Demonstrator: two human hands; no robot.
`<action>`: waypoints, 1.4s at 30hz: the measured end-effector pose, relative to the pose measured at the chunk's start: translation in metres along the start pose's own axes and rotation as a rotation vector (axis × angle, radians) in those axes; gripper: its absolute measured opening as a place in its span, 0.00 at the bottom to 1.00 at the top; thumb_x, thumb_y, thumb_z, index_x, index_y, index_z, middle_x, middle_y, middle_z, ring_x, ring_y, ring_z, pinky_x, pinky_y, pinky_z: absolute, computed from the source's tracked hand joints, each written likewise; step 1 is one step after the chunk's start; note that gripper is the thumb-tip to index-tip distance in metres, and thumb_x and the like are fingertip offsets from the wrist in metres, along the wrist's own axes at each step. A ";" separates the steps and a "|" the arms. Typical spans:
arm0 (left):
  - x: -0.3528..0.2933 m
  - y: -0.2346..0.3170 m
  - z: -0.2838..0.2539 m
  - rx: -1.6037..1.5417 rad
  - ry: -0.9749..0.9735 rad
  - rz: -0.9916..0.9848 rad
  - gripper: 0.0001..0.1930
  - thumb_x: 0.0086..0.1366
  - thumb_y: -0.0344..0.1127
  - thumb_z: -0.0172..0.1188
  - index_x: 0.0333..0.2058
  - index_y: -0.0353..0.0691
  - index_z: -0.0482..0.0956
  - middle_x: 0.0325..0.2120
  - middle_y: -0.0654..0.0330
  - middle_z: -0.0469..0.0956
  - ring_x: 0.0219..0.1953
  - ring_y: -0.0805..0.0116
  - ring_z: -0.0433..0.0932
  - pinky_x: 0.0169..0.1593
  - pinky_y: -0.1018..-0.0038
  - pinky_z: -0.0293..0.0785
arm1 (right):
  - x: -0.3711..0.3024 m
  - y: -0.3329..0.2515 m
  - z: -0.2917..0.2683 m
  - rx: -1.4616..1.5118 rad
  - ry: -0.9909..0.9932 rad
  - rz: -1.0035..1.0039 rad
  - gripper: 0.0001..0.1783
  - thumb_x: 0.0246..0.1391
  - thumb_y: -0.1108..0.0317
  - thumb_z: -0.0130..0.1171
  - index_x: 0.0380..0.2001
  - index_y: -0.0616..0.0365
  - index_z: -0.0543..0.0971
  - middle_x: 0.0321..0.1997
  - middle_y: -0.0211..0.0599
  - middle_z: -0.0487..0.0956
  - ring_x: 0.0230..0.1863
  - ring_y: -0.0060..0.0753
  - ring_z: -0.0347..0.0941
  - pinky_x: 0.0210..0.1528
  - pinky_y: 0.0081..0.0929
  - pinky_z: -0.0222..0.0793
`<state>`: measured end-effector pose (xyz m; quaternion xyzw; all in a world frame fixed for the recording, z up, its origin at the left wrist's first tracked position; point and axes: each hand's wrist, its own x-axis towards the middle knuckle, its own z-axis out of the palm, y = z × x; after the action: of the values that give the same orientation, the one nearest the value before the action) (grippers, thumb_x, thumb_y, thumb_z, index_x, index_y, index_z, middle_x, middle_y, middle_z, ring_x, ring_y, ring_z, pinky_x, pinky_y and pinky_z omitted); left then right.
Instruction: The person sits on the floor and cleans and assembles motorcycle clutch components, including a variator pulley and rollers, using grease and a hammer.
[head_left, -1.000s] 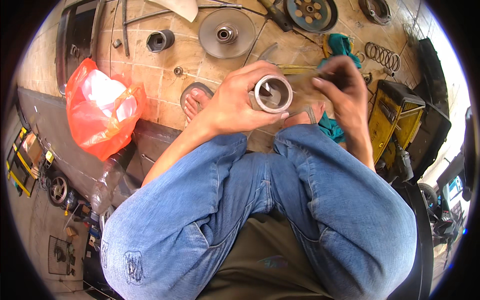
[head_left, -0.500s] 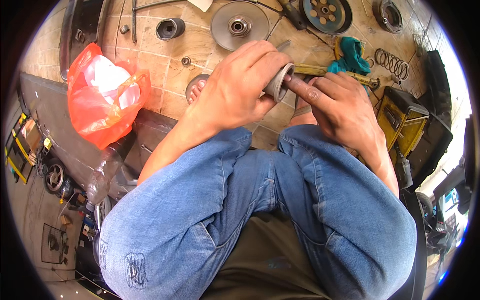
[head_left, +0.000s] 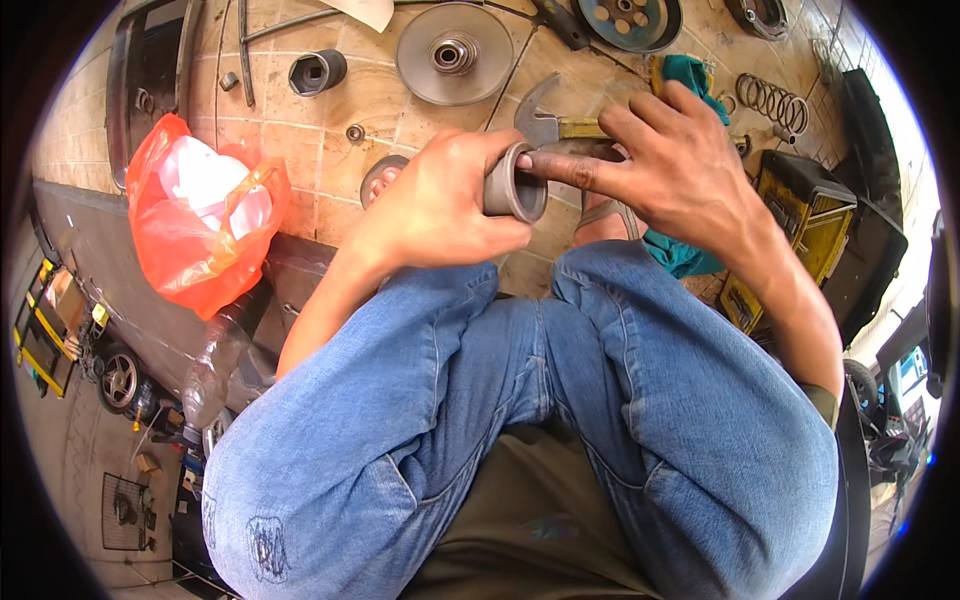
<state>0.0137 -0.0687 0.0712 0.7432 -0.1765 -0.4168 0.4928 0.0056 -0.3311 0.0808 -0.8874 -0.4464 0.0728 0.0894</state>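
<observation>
My left hand (head_left: 440, 205) is closed around a short grey metal sleeve with a flared rim (head_left: 499, 190). The sleeve's open end faces right, partly toward me, so its hollow inside shows. My right hand (head_left: 685, 170) holds nothing. Its index finger is stretched out, the tip touching the sleeve's upper inner edge, while the other fingers are spread. Beneath the right hand lies a hammer (head_left: 540, 128) with a yellow handle, partly hidden. Beyond my left hand, a round metal pulley disc (head_left: 418, 65) with a central hub rests on the tiles.
On the left are a large socket (head_left: 335, 68), a small metal ring (head_left: 355, 132) and an orange plastic bag (head_left: 155, 245). To the right lie a coil spring (head_left: 772, 100), a teal cloth (head_left: 685, 255) and a yellow-black toolbox (head_left: 805, 215). A perforated drum (head_left: 660, 35) sits farther off.
My left hand has lowered the sleeve and brought it left, turning its opening more toward me. The right index finger has followed to its rim, other fingers spreading. The hammer head has come into view.
</observation>
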 end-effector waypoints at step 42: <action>0.015 -0.039 0.004 0.644 0.544 0.252 0.17 0.51 0.29 0.68 0.39 0.37 0.74 0.29 0.51 0.80 0.30 0.48 0.82 0.32 0.58 0.79 | 0.036 -0.035 0.005 2.755 -0.222 0.578 0.52 0.48 0.72 0.57 0.75 0.72 0.48 0.18 0.33 0.70 0.16 0.26 0.64 0.21 0.27 0.64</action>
<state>0.0133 -0.0636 0.0298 0.9142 -0.2505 -0.0665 0.3116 -0.0012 -0.2813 0.0820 -0.1389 0.1718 0.5284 0.8197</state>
